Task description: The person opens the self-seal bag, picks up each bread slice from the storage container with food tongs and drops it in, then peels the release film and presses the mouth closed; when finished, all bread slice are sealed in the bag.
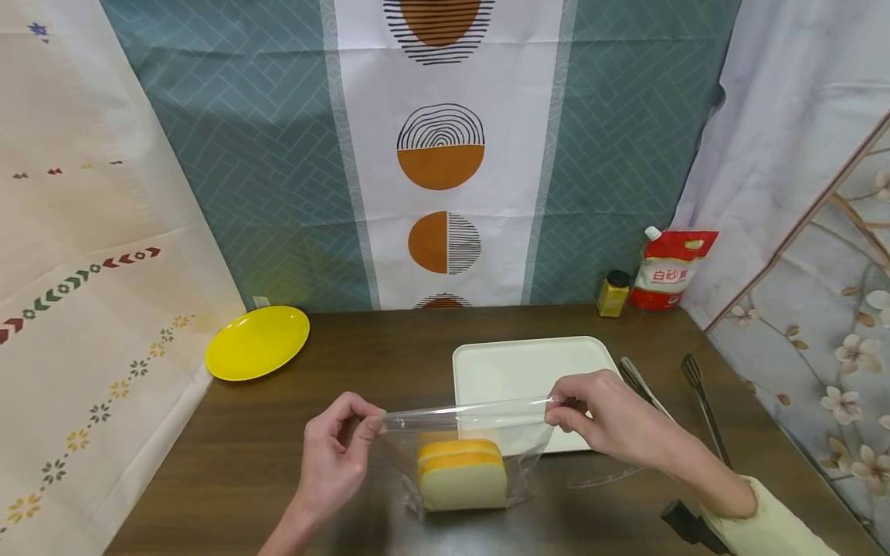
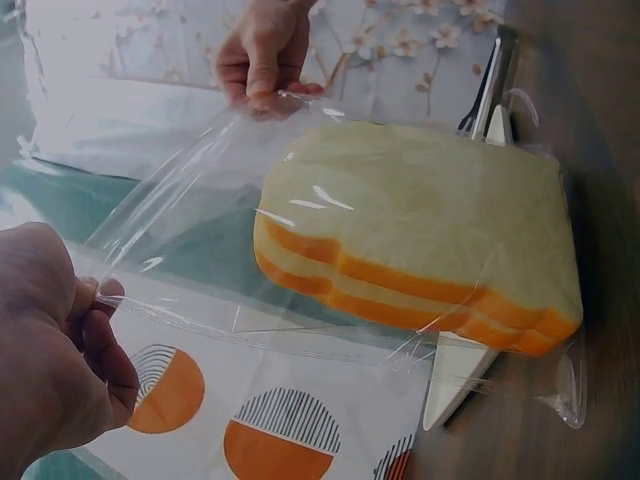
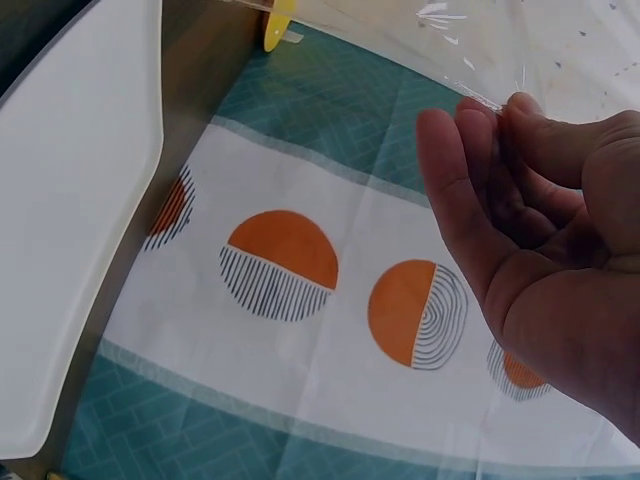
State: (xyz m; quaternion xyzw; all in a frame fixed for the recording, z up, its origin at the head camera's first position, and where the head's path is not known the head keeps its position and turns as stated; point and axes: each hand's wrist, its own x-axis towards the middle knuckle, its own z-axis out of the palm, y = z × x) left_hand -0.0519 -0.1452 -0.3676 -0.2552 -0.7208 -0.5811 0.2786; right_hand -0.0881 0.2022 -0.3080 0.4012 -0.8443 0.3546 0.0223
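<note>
A clear plastic bag (image 1: 514, 417) is stretched between my two hands along its top edge. Inside it stand bread slices (image 1: 463, 488), pale with orange crust, at the bag's bottom close over the table. My left hand (image 1: 337, 442) pinches the bag's left top corner between thumb and fingers. At the opposite corner my right hand (image 1: 603, 409) pinches the film the same way. In the left wrist view the bread (image 2: 420, 220) fills the lower part of the bag, and the film runs taut to both hands. The right wrist view shows thumb and fingertips on the bag's edge.
A white tray (image 1: 501, 367) lies just behind the bag. Right of it are tongs (image 1: 643, 382) and a black slotted turner (image 1: 705, 401). A yellow plate (image 1: 257, 344) is at the back left; a yellow jar (image 1: 613, 295) and a red-and-white pouch (image 1: 670, 270) stand at the back right.
</note>
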